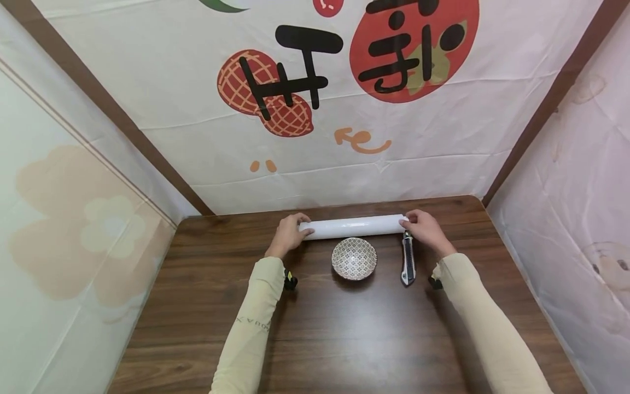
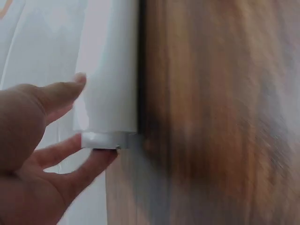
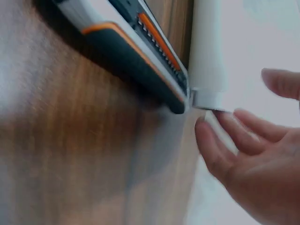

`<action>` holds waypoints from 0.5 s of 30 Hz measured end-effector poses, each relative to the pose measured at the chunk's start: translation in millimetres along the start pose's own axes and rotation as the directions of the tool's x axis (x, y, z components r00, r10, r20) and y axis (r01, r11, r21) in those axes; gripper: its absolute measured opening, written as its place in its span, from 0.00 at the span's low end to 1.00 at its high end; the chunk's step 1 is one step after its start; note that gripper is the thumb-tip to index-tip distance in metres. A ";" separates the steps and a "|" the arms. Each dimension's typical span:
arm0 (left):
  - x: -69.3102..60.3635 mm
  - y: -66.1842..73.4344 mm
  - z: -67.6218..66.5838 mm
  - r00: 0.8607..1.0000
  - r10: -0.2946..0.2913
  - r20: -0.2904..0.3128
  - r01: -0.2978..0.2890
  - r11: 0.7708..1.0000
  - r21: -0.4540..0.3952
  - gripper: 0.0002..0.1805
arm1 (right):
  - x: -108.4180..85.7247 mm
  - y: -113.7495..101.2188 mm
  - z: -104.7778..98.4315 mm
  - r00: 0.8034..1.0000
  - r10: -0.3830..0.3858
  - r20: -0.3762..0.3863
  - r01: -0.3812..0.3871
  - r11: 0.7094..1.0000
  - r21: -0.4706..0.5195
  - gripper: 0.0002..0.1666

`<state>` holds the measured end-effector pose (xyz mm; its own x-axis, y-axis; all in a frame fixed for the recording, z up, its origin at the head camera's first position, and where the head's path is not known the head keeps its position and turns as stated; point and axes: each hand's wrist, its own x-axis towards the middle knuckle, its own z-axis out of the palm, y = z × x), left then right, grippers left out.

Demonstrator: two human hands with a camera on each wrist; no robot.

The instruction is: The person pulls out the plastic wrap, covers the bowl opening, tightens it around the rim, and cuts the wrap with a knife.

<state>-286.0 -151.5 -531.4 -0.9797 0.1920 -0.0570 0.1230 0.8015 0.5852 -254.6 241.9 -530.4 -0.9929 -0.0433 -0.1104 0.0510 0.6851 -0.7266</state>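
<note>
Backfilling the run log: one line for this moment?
left hand: on white roll, left end | right hand: at roll's right end | patterned bowl: near side of roll | utility knife: right of bowl

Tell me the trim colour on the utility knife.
Orange; the trim on the utility knife shows best in the right wrist view.

One roll [image 1: 351,226], one bowl [image 1: 354,259], one cutter [image 1: 408,260], one table [image 1: 344,339].

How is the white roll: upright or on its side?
On its side: in the head view, the white roll stretches lengthwise across the far part of the table, beyond the bowl.
</note>
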 end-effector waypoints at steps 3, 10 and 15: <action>2.3 -3.0 -3.9 0.999 -0.011 0.035 0.013 0.999 -0.048 0.12 | 4.5 -13.5 8.0 0.996 -0.075 -0.043 0.070 0.992 -0.102 0.29; 5.1 -5.3 -1.1 0.999 0.010 0.034 -0.008 0.998 -0.058 0.08 | 22.8 -48.6 36.0 0.949 -0.313 0.046 0.316 0.926 -0.205 0.19; 5.1 -1.0 -0.4 1.000 0.011 0.017 -0.010 0.999 -0.039 0.07 | 33.6 -51.8 52.9 0.938 -0.335 0.093 0.344 0.931 -0.122 0.16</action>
<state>-291.1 -151.5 -532.0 -0.9755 0.2106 -0.0644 0.1269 0.7766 0.6171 -284.9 166.5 -532.3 -0.9383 -0.3372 0.0766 -0.3074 0.7120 -0.6314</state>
